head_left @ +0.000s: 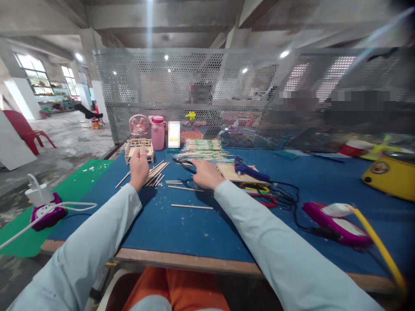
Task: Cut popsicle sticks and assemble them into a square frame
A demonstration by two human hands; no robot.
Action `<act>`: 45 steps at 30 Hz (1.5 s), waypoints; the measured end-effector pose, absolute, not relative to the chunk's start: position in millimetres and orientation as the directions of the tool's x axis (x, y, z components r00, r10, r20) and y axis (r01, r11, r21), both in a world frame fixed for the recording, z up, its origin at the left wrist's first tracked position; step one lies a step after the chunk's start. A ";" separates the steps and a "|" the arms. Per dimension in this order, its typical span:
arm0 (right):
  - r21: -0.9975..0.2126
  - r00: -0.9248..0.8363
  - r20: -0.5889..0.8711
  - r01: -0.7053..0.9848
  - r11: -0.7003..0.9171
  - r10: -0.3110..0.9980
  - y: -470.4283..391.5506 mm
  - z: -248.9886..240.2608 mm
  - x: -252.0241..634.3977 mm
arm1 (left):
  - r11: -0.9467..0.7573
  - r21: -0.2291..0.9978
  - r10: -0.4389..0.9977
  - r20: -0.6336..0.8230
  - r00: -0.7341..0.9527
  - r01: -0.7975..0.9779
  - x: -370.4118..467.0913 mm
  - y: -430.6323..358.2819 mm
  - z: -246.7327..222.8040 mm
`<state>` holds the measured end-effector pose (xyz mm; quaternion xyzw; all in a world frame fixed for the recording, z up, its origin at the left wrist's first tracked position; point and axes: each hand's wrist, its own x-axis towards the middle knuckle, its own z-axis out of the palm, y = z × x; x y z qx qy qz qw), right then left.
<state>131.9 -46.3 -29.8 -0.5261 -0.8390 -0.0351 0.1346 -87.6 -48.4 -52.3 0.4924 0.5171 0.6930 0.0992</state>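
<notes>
My left hand [139,169] is closed at the front side of a small openwork model of wooden sticks [129,149], seemingly gripping it; the fingertips are hidden. In my right hand [206,173] is a pair of dark-handled pliers [184,163], jaws pointing left toward the model. Loose wooden sticks [157,173] lie in a heap between the hands, and a single stick [192,207] rests nearer the front edge. Behind the pliers are bundles of sticks [202,145] with green marks. A blue glue gun [249,169] lies on a flat stick panel [230,172] right of my right hand.
On the blue tabletop [181,233], a pink thermos [158,134] stands near a perforated metal screen [145,82]. Black cables [288,194] and a purple power strip [337,224] lie right, before a yellow container [391,175]. Another power strip [48,211] sits left.
</notes>
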 end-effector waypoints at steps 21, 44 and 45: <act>-0.041 -0.404 0.266 0.903 0.429 0.875 -107.5 -45.7 210.3 | -0.751 0.399 0.644 0.269 0.716 0.526 -96.5 -107.8 -81.2; 0.172 -0.570 0.345 0.819 0.547 0.745 -165.9 -55.1 214.7 | -0.404 0.325 0.914 0.159 0.372 0.855 -84.0 -75.6 -64.2; 0.160 -0.599 0.327 0.797 0.582 0.731 -169.7 -52.2 207.4 | -0.410 0.315 0.911 0.175 0.373 0.856 -84.0 -77.1 -67.0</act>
